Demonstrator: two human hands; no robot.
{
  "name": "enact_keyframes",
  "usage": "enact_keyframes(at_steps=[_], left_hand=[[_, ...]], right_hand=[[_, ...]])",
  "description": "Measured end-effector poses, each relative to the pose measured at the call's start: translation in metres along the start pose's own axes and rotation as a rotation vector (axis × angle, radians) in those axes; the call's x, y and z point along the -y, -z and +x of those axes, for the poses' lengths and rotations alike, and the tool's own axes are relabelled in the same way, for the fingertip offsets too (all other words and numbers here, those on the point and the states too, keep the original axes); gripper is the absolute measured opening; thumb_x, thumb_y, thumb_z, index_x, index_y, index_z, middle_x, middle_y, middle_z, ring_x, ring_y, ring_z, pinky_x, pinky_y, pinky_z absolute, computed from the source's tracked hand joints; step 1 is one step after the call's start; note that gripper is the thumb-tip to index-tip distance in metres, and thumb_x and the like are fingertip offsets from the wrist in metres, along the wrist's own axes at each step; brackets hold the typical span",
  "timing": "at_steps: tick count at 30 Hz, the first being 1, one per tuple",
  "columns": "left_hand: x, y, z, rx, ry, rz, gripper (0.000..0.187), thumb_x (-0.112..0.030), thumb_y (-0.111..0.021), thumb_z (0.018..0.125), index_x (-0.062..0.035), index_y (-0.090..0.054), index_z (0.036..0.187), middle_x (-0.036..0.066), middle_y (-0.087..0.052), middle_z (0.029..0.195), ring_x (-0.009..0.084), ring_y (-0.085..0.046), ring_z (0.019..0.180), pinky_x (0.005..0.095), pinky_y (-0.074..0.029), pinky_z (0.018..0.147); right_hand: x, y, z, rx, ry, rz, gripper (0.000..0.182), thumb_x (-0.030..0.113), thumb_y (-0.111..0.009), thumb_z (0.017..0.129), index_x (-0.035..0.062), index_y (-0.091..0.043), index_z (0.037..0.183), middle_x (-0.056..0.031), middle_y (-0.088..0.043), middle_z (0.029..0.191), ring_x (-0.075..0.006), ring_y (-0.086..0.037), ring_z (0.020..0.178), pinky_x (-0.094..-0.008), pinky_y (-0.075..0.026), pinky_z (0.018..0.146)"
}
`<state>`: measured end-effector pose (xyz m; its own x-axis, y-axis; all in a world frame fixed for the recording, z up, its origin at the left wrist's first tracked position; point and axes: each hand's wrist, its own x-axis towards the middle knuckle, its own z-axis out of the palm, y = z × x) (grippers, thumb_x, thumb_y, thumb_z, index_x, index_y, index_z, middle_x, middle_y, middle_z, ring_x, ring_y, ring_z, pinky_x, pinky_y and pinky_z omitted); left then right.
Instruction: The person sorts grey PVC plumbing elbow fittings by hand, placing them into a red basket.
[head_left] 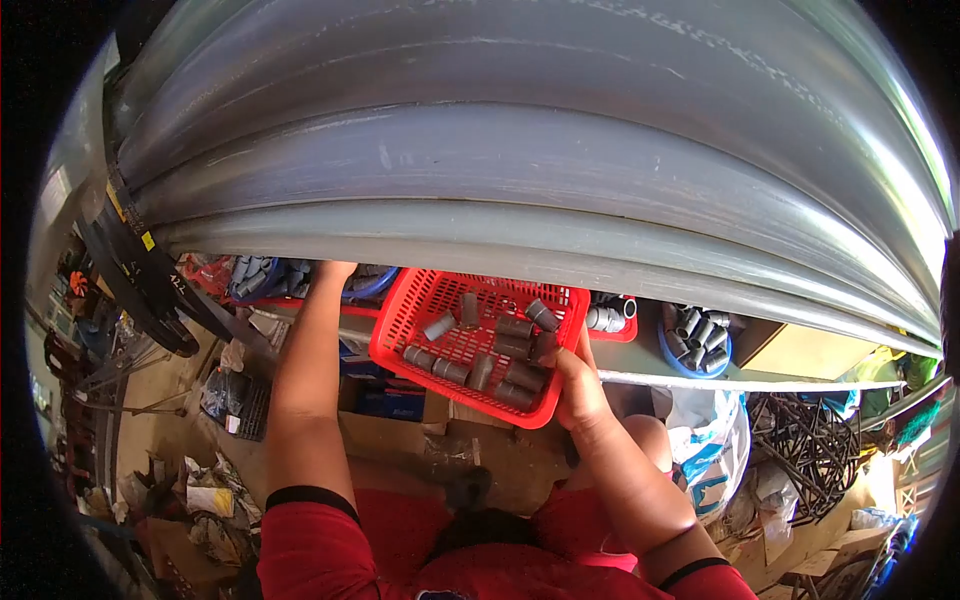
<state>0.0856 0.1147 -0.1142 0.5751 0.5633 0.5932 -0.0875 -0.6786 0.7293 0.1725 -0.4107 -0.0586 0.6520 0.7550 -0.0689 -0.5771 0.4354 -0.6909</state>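
A red plastic basket (400, 362) with slotted walls is tilted in front of the shelf, with several grey pipe fittings (482, 372) lying in it. My right hand (580, 385) grips its right edge, thumb on the rim. My left arm reaches up to the shelf left of the basket; most of my left hand (337, 268) is hidden under the large grey pipes (450, 230), so its fingers do not show. Near that hand are blue baskets (373, 285) of dark grey fittings.
On the shelf at right stand another red basket (630, 325) and a blue basket (697, 368) of fittings, beside a cardboard box (800, 350). Below are white plastic bags (705, 430), a heap of black rods (805, 440) and floor litter (215, 500). Black belts (140, 275) hang left.
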Motion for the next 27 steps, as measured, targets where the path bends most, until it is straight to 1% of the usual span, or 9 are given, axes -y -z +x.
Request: enact_keyframes(at_steps=[4,10,13,15,16,17,18,21,27], left_hand=[[-0.003,-0.001,0.003,-0.033,0.334,-1.171,0.055,-0.037,-0.045,0.104,-0.0068,-0.04,0.15,0.014,-0.043,0.152,0.0306,-0.043,0.137,0.0452,-0.034,0.115],[-0.049,-0.012,0.002,-0.034,0.279,-0.939,0.052,-0.033,-0.045,0.105,-0.0045,-0.039,0.148,0.013,-0.043,0.151,0.028,-0.045,0.134,0.0451,-0.038,0.112],[-0.06,-0.003,-0.013,0.022,-0.252,0.519,0.045,-0.026,-0.052,0.102,-0.0023,-0.05,0.141,0.018,-0.053,0.143,0.0307,-0.051,0.128,0.0439,-0.042,0.108],[-0.178,-0.017,-0.04,0.131,-0.089,0.709,0.037,-0.022,-0.058,0.099,-0.0001,-0.061,0.128,0.022,-0.064,0.128,0.0338,-0.059,0.121,0.0429,-0.045,0.103],[-0.211,-0.027,-0.063,0.096,-0.169,0.544,0.033,-0.025,-0.063,0.096,-0.0004,-0.067,0.118,0.02,-0.069,0.117,0.0352,-0.064,0.113,0.0431,-0.049,0.097],[-0.261,-0.038,-0.078,0.296,-0.007,0.403,0.035,-0.025,-0.069,0.092,-0.0028,-0.068,0.118,0.016,-0.07,0.12,0.0315,-0.065,0.112,0.0418,-0.05,0.094],[-0.286,-0.044,-0.091,0.571,-0.041,0.253,0.036,-0.025,-0.074,0.087,-0.0051,-0.069,0.117,0.013,-0.07,0.114,0.031,-0.067,0.108,0.0407,-0.052,0.091],[-0.309,-0.07,-0.128,0.899,-0.179,0.358,0.052,-0.024,-0.079,0.082,-0.0071,-0.062,0.128,0.015,-0.064,0.12,0.0326,-0.063,0.112,0.0435,-0.051,0.094],[-0.284,-0.086,-0.145,0.913,-0.033,0.221,0.049,-0.021,-0.076,0.084,-0.0053,-0.06,0.128,0.021,-0.065,0.121,0.0382,-0.062,0.114,0.0456,-0.05,0.096]], right_hand=[[0.003,-0.004,-0.001,-0.012,-0.012,0.03,0.094,-0.008,-0.045,0.077,0.0244,-0.019,0.16,-0.0111,-0.047,0.142,-0.028,-0.05,0.125,-0.0392,-0.045,0.104],[-0.007,0.009,0.007,-0.024,-0.037,0.003,0.092,-0.009,-0.044,0.077,0.0238,-0.02,0.16,-0.0122,-0.047,0.142,-0.0298,-0.05,0.125,-0.0417,-0.045,0.105],[0.0,0.001,0.003,-0.027,-0.05,0.032,0.092,-0.008,-0.044,0.077,0.0234,-0.02,0.159,-0.0129,-0.046,0.143,-0.0307,-0.05,0.127,-0.0426,-0.045,0.106],[0.005,-0.004,0.002,-0.019,-0.033,0.043,0.091,-0.008,-0.045,0.076,0.0229,-0.021,0.159,-0.0132,-0.046,0.144,-0.031,-0.049,0.128,-0.0432,-0.045,0.107],[0.006,-0.004,0.002,-0.01,-0.02,0.035,0.091,-0.007,-0.045,0.076,0.0225,-0.022,0.158,-0.0133,-0.046,0.144,-0.0312,-0.049,0.129,-0.0436,-0.045,0.107],[0.005,-0.005,0.001,0.0,-0.014,0.028,0.09,-0.007,-0.045,0.075,0.0222,-0.023,0.158,-0.0134,-0.046,0.144,-0.0313,-0.049,0.13,-0.0439,-0.045,0.107],[0.004,-0.004,0.003,0.01,-0.007,0.024,0.09,-0.007,-0.045,0.075,0.0219,-0.024,0.157,-0.0138,-0.046,0.144,-0.0319,-0.048,0.13,-0.0444,-0.045,0.107],[-0.004,-0.001,0.006,0.043,-0.006,0.005,0.086,-0.006,-0.046,0.074,0.0199,-0.027,0.154,-0.0158,-0.045,0.145,-0.0349,-0.048,0.131,-0.0475,-0.047,0.106],[-0.005,-0.011,-0.004,0.029,0.008,-0.014,0.084,-0.003,-0.048,0.074,0.0191,-0.028,0.153,-0.0155,-0.044,0.143,-0.0361,-0.048,0.13,-0.0502,-0.046,0.107]])
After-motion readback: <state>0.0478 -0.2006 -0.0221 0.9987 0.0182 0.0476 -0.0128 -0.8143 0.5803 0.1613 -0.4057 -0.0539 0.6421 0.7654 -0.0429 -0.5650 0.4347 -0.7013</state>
